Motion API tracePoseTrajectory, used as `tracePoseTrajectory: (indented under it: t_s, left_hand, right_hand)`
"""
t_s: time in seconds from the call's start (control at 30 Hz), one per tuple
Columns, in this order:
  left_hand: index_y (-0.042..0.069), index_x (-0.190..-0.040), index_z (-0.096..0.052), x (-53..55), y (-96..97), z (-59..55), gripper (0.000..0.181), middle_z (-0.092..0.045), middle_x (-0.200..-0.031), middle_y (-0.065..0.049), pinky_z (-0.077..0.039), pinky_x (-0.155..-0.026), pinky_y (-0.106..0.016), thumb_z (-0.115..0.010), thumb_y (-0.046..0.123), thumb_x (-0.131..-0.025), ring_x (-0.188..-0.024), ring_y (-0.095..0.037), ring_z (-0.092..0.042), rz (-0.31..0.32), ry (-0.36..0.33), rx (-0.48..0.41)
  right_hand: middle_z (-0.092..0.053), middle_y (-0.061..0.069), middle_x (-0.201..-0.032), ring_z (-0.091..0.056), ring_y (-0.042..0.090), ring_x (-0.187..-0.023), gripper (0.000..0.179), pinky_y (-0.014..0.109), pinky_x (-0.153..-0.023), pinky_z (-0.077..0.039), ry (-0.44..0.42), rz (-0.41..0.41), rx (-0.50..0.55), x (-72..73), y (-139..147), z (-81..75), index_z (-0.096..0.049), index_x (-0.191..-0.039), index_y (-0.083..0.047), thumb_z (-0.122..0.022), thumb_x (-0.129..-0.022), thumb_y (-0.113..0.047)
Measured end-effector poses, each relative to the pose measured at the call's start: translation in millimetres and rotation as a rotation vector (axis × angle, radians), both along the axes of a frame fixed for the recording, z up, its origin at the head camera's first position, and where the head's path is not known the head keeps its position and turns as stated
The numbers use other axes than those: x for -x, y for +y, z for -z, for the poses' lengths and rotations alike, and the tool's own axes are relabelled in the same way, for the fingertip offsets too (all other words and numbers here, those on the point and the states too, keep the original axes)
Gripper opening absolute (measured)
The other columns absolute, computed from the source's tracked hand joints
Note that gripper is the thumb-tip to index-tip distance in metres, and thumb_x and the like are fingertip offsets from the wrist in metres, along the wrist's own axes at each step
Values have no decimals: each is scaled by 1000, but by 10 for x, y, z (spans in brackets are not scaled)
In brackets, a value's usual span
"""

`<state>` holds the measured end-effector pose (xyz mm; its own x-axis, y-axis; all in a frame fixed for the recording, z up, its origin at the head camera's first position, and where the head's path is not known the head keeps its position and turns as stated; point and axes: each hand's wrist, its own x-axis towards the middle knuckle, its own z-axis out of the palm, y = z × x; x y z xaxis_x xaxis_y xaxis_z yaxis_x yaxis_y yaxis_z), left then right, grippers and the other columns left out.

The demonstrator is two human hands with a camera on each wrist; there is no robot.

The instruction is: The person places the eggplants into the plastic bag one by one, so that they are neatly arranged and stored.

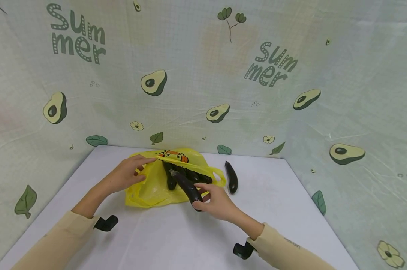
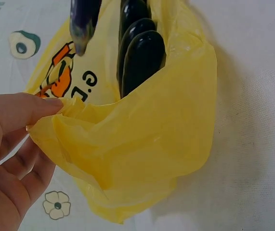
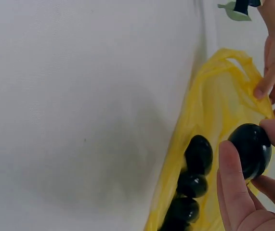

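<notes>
A yellow plastic bag (image 1: 146, 189) lies on its side with its mouth toward me. My left hand (image 1: 127, 174) pinches the bag's rim between thumb and fingers, as the left wrist view shows, and lifts it. In my right hand (image 1: 218, 202) is a dark purple eggplant (image 1: 186, 187), gripped near its blunt end, its stem end pointing at the bag's mouth. Several more eggplants (image 2: 144, 60) lie side by side inside the bag; their far ends are hidden in the head view. Another eggplant (image 1: 231, 178) lies on the table just right of the bag.
The white table (image 1: 163, 240) ends at a hanging cloth (image 1: 190, 48) printed with avocados and leaves, which rises behind it and at both sides. Each wrist wears a black camera mount (image 1: 106, 223). One bag handle (image 1: 218, 176) spreads toward the loose eggplant.
</notes>
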<state>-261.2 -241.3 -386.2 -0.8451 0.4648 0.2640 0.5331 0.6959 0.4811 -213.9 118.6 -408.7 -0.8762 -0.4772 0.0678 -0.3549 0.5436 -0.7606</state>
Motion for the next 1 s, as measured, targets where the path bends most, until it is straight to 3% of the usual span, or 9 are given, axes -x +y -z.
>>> tracePoseTrajectory:
  t_s: [0.3, 0.57, 1.0]
  left_hand:
    - [10, -153, -58, 9, -14, 27, 69, -63, -139, -16, -60, -81, -34, -80, -5, -90, -102, -23, -65, -7, 0, 4]
    - [10, -152, -59, 12, -21, 32, 68, -63, -138, -15, -60, -81, -35, -80, -5, -89, -102, -24, -65, -6, 6, 2]
    - [13, -152, -59, 5, -44, 60, 68, -64, -135, -14, -60, -82, -35, -81, -4, -90, -103, -23, -65, -4, 4, -8]
  right_hand:
    - [-70, 14, -126, -74, 26, -97, 62, 26, -72, -61, -11, 3, 5, 120, -319, 102, -62, -148, -5, -83, -93, -26]
    - [-70, 17, -126, -76, 25, -95, 65, 29, -71, -63, -100, 55, 69, 196, -559, 241, -59, -150, -4, -83, -92, -22]
    - [-70, 14, -129, -74, 14, -88, 65, 27, -70, -63, -104, 96, 87, 301, -825, 403, -60, -149, -5, -83, -92, -24]
